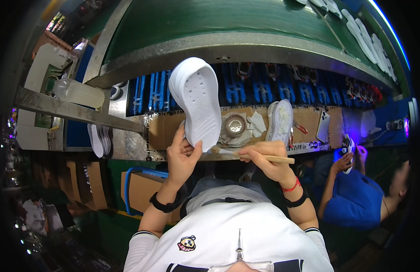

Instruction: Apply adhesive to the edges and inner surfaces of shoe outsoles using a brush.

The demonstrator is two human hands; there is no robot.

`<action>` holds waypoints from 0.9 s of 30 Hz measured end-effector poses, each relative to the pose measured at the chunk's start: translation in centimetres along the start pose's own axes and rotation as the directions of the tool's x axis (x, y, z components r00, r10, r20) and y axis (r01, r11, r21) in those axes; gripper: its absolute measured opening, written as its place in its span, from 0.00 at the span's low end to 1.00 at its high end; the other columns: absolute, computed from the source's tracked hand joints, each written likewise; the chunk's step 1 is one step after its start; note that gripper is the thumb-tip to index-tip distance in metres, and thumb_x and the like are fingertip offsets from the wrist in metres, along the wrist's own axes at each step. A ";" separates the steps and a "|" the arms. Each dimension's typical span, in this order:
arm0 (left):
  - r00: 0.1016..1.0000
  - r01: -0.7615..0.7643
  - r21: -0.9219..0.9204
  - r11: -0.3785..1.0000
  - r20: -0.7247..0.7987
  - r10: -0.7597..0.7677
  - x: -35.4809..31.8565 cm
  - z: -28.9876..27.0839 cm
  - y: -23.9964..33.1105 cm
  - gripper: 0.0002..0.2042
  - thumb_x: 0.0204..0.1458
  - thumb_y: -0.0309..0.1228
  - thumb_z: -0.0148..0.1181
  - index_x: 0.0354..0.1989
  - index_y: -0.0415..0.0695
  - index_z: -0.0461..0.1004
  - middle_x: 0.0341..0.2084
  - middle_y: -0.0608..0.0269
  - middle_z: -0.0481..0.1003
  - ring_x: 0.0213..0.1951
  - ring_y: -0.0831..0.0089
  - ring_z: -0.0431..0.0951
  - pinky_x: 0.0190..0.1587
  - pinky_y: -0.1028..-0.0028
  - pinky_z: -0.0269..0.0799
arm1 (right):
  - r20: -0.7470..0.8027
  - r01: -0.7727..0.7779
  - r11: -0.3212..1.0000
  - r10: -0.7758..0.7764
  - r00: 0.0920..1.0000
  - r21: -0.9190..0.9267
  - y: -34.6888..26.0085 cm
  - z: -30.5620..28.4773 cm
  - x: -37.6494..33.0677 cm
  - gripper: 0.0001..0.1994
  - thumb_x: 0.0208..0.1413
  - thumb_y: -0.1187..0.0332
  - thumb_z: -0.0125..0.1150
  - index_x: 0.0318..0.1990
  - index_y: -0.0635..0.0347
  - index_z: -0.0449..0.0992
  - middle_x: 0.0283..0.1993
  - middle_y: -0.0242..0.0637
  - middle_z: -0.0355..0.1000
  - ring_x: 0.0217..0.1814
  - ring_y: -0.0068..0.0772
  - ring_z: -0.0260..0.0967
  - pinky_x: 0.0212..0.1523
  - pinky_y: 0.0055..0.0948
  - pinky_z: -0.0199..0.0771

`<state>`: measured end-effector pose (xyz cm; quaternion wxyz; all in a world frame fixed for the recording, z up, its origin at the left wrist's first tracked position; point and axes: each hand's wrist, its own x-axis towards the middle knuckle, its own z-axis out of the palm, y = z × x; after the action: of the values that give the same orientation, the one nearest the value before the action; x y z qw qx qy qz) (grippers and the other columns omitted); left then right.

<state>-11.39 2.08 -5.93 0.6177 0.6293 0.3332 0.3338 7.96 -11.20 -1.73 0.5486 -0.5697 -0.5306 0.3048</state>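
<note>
The white sole point(200, 106) gleams brightly, violet light point(406, 125) glares at right, and the distorted rim fades to black.

Counting 2 own hands point(182, 156) point(271, 161), 1 raised wht. sole point(198, 97), 1 brush point(228, 152), 1 rnd. pot point(236, 124), 1 phone point(323, 126), 2 blk. wristbands point(163, 204) point(296, 200), 1 red bracelet point(291, 185).

Yeah, I'm standing in a shoe factory: wide green conveyor belt point(183, 27), flat white sole-shaped pieces point(357, 34) lying on it, chunky white moulded sole point(198, 99), cardboard-covered metal bench point(130, 147).
</note>
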 end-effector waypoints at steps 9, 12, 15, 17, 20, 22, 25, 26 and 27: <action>1.000 0.002 0.052 0.999 0.031 -0.004 0.5 0.3 0.1 0.27 0.49 0.19 0.54 0.59 0.34 0.54 0.39 0.47 0.74 0.39 0.69 0.77 0.41 0.75 0.74 | -0.016 0.029 0.998 -0.030 0.999 -0.056 0.3 -0.8 0.6 0.08 0.50 0.76 0.51 0.31 0.68 0.78 0.23 0.40 0.75 0.23 0.28 0.73 0.24 0.22 0.72; 0.999 -0.004 0.054 0.999 0.052 0.001 1.0 0.8 0.3 0.27 0.49 0.19 0.55 0.59 0.34 0.55 0.39 0.46 0.74 0.39 0.69 0.77 0.40 0.74 0.74 | -0.038 0.022 0.998 -0.024 0.999 -0.064 0.6 -1.0 0.2 0.08 0.50 0.76 0.51 0.31 0.69 0.78 0.23 0.40 0.75 0.22 0.29 0.73 0.24 0.23 0.72; 0.992 0.060 0.037 0.998 0.112 -0.064 2.1 1.6 0.5 0.25 0.49 0.17 0.54 0.56 0.34 0.54 0.39 0.48 0.74 0.39 0.72 0.76 0.40 0.78 0.73 | -0.013 0.018 0.989 -0.020 1.000 -0.144 -0.7 -2.0 -0.3 0.09 0.50 0.76 0.49 0.30 0.70 0.77 0.24 0.42 0.75 0.22 0.30 0.73 0.26 0.23 0.73; 0.985 0.023 -0.096 0.995 0.171 -0.006 3.9 2.9 2.2 0.23 0.48 0.17 0.54 0.52 0.36 0.54 0.39 0.47 0.73 0.39 0.70 0.76 0.40 0.76 0.74 | -0.271 0.065 0.996 -0.077 0.960 -0.053 -1.4 -3.5 -1.5 0.12 0.51 0.73 0.46 0.30 0.74 0.76 0.24 0.46 0.75 0.22 0.33 0.73 0.27 0.24 0.74; 0.940 -0.069 -0.236 0.969 0.309 0.142 10.4 5.5 4.4 0.23 0.48 0.19 0.55 0.50 0.37 0.52 0.38 0.46 0.73 0.37 0.69 0.77 0.38 0.75 0.76 | -0.663 0.017 0.978 0.127 0.738 0.207 -2.1 -4.8 -4.3 0.18 0.49 0.66 0.46 0.29 0.79 0.75 0.21 0.53 0.73 0.21 0.40 0.73 0.26 0.28 0.74; 0.941 -0.036 -0.213 0.976 0.322 0.105 16.4 8.3 8.7 0.23 0.49 0.21 0.55 0.51 0.35 0.51 0.35 0.46 0.73 0.33 0.63 0.78 0.34 0.72 0.79 | -0.718 0.011 0.977 0.149 0.680 0.212 -2.4 -5.4 -5.1 0.19 0.49 0.65 0.46 0.30 0.79 0.75 0.22 0.54 0.72 0.20 0.41 0.72 0.26 0.28 0.74; 0.943 0.014 -0.384 0.923 0.313 0.116 27.6 10.5 12.8 0.27 0.49 0.26 0.58 0.54 0.31 0.51 0.41 0.40 0.69 0.35 0.58 0.78 0.37 0.70 0.79 | -0.686 0.011 0.975 0.147 0.712 0.220 -1.9 -4.8 -5.2 0.18 0.50 0.66 0.46 0.31 0.78 0.75 0.22 0.53 0.73 0.21 0.40 0.72 0.25 0.27 0.74; 0.972 -0.097 -0.289 0.952 0.180 0.154 29.6 11.2 13.8 0.27 0.48 0.27 0.59 0.53 0.31 0.53 0.43 0.41 0.68 0.33 0.61 0.78 0.34 0.72 0.78 | -0.658 -0.009 0.974 0.159 0.736 0.226 -1.4 -4.6 -5.1 0.18 0.50 0.66 0.46 0.31 0.78 0.75 0.22 0.53 0.73 0.21 0.39 0.72 0.25 0.27 0.74; 0.978 -0.187 -0.178 0.966 0.055 0.200 30.2 11.9 14.5 0.26 0.48 0.28 0.60 0.52 0.31 0.55 0.44 0.43 0.68 0.31 0.64 0.78 0.31 0.74 0.77 | -0.662 -0.015 0.974 0.166 0.731 0.227 -1.1 -4.5 -5.2 0.18 0.50 0.66 0.46 0.31 0.78 0.75 0.22 0.53 0.73 0.21 0.39 0.72 0.25 0.27 0.74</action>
<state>15.41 20.41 8.66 0.6456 0.6149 0.2176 0.3971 10.54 -17.63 -0.99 0.7441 -0.6068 -0.2316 0.1562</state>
